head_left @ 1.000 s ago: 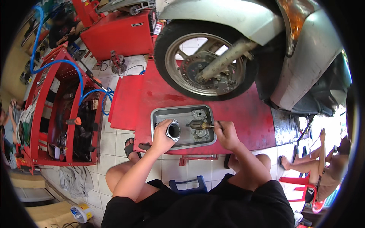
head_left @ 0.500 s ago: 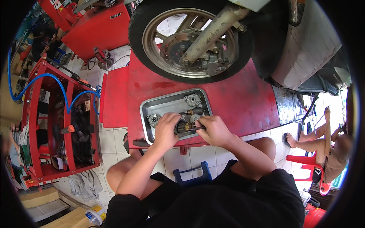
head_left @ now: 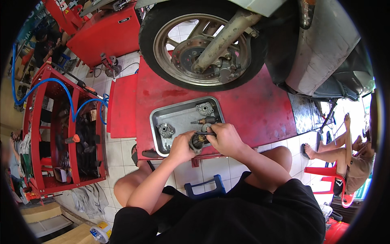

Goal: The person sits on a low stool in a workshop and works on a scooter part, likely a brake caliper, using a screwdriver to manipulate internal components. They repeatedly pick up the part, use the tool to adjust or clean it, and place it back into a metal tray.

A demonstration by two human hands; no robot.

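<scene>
Over the near edge of a shallow metal tray, my left hand is closed around a short cylindrical metal part with a brassy inside. From the right, my right hand pinches a thin dark stick-like tool, which lies across the part's open top. Its tip and exact kind are hard to make out. Inside the tray are a grey metal cover at the left and another cast cover at the back right. A dark cylindrical piece with a thin shaft lies just beyond my hands.
The tray stands on a red platform, below a motorcycle's front wheel. A red tool cart with a blue hose stands left. Between my knees is a blue stool. Another person sits at the right.
My left hand and the cylindrical part have shifted slightly nearer to me and tilted, showing more of the left cover. The thin dark tool now lies across the part's top.
</scene>
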